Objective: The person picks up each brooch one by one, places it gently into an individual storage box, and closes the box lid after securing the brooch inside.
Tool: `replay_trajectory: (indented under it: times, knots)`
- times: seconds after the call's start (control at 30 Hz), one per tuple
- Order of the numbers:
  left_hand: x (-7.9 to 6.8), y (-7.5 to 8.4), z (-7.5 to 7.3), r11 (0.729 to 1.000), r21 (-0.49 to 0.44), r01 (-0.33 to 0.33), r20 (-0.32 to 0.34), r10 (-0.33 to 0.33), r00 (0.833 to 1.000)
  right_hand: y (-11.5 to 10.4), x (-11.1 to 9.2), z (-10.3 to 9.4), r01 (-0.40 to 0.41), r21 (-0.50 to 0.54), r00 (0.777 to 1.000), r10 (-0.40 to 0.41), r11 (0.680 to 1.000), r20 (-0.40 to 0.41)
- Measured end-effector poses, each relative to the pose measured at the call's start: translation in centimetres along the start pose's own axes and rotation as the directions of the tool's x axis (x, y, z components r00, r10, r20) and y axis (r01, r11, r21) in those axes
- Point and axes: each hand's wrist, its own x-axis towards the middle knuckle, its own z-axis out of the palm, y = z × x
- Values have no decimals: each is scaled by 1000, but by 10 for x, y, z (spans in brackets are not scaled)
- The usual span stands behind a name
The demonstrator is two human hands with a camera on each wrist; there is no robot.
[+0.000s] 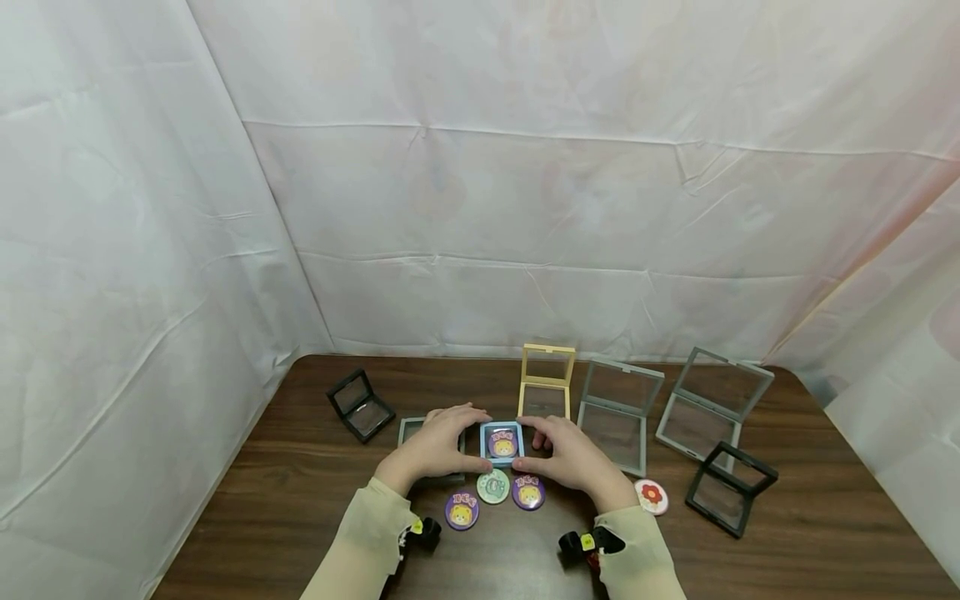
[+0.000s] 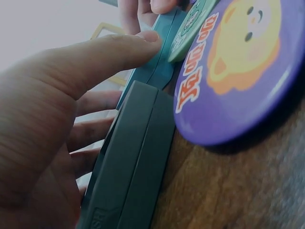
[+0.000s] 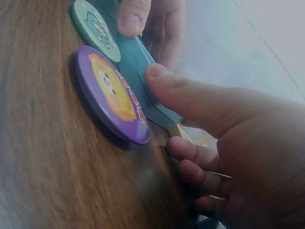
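Note:
Between the two hands lies a closed light-blue display frame (image 1: pixel 502 462), with a purple bear badge (image 1: pixel 502 444) showing inside it. My left hand (image 1: pixel 435 446) grips its left side, thumb at the near corner and fingers at the far one. My right hand (image 1: pixel 573 454) holds the right side likewise, thumb tip on the near edge (image 3: pixel 136 71). A grey-green frame (image 2: pixel 138 143) lies closed under the left hand and is partly hidden by it. Just in front of the blue frame are a green badge (image 1: pixel 492 486) and a purple badge (image 1: pixel 528 492).
Another purple badge (image 1: pixel 461 509) lies nearer the left wrist, and a red-flower badge (image 1: pixel 651 497) beside the right wrist. Open frames stand around: black (image 1: pixel 364 419) at left, yellow (image 1: pixel 546 383) behind, grey (image 1: pixel 619 411) and grey (image 1: pixel 705 427) at right, black (image 1: pixel 716 518) near right.

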Motion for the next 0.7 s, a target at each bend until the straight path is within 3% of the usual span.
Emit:
replay_trajectory:
  times: [0.7]
  knots:
    - [1,-3,1,1000,25,18,-2,-18,1000,-3,1,4,3,-36,1000,-4,999,-13]
